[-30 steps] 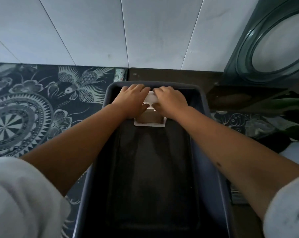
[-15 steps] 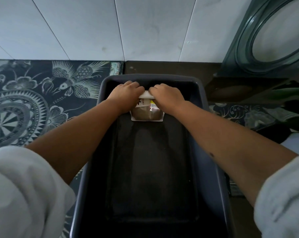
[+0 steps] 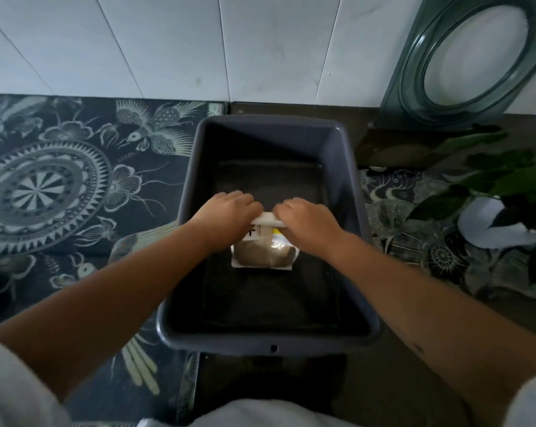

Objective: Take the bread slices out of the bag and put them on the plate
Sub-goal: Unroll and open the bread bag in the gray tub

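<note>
A small clear bread bag [image 3: 265, 255] with a white border and a brown loaf inside hangs over the middle of a dark grey rectangular tub [image 3: 196, 155]. My left hand [image 3: 229, 215] grips the bag's white top edge on the left. My right hand [image 3: 306, 218] grips the same edge on the right. Both hands are closed on that top strip, knuckles up, almost touching. No plate is in view.
The tub sits on a dark table partly covered by a patterned black-and-white mat [image 3: 45, 192]. A green glass dish [image 3: 476, 57] leans on the tiled wall at the back right. Plant leaves [image 3: 501, 167] and a white object [image 3: 488, 223] lie at the right.
Both hands have pulled the bag from the tub's far end toward its middle, nearer me. More of the bag shows below the hands. The camera view has shifted.
</note>
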Demonstrator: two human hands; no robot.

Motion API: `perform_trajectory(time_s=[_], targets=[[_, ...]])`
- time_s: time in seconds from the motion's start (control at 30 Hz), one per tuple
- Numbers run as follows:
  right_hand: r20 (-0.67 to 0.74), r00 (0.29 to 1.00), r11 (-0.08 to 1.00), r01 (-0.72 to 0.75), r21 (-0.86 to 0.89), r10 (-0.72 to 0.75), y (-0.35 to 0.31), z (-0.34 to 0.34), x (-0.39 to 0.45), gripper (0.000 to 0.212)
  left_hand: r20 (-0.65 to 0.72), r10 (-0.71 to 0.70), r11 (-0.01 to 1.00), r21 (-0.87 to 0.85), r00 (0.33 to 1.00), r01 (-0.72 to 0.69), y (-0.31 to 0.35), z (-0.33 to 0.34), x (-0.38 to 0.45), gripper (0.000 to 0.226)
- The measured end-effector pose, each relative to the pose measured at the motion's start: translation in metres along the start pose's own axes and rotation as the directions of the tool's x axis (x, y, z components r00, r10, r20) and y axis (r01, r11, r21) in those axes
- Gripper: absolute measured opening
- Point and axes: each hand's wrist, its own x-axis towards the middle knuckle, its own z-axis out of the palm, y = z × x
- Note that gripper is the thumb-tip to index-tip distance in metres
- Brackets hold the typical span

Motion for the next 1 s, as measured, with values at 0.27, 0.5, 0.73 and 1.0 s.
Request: perform_trajectory(time_s=[0.27, 0.5, 0.73, 1.0], targets=[[0.03, 1.0, 1.0, 0.003, 0.016, -0.003, -0.06, 0.0, -0.092, 0.017, 0.056, -0.041, 0.998, -0.05, 0.998, 0.044, 0.069, 0.01, -0.086, 0.025], [0.01, 0.992, 0.991, -0.122, 0.052, 0.122, -0.081, -0.003, -0.115, 0.026, -0.012, -0.089, 0.993, -0.073, 0.996, 0.088, 0.079, 0.011, -0.12, 0.034], [-0.142, 0.987, 0.994, -0.084, -0.067, 0.074, -0.083, -0.01, -0.125, 0.027, -0.209, -0.024, 0.999, -0.041, 0.978, 0.016, 0.08, 0.0, -0.135, 0.031], [-0.169, 0.985, 0.997, -0.024, -0.068, 0.013, -0.08, -0.015, -0.126, 0.017, -0.206, -0.002, 0.999, -0.033, 0.978, -0.005, 0.072, -0.008, -0.135, 0.032]])
